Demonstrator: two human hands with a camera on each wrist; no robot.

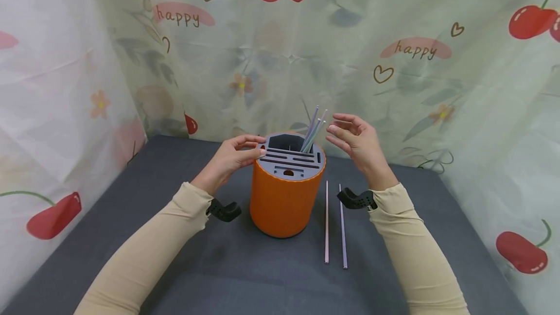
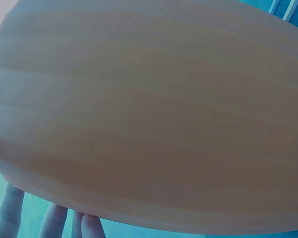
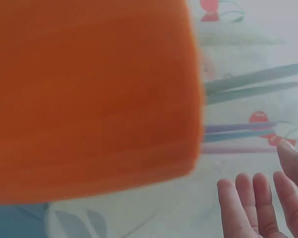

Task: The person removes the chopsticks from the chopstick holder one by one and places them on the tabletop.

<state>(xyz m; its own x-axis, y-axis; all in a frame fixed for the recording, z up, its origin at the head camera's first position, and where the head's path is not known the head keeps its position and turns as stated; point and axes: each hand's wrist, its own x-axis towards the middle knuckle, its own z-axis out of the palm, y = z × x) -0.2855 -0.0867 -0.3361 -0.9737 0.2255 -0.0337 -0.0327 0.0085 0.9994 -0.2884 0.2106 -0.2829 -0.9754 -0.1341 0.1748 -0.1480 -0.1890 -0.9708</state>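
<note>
The left grip point(image 1: 232, 156) pinches the orange holder point(image 1: 284, 203) at its left rim; the right grip point(image 1: 356, 141), spread, hovers right of leaning chopsticks point(image 1: 313, 135).

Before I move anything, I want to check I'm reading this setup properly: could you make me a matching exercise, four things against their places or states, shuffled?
Things
1. Left hand
2. Right hand
3. Cylindrical utensil holder
4. Loose pink chopstick and loose purple chopstick

Places or states
A. Lying on the dark tabletop
B. Orange-sided, with a slotted grey top
C. Beside the leaning chopsticks, gripping nothing
D. Touching the holder's rim

Right pairs: 1-D, 2-C, 3-B, 4-A
</note>
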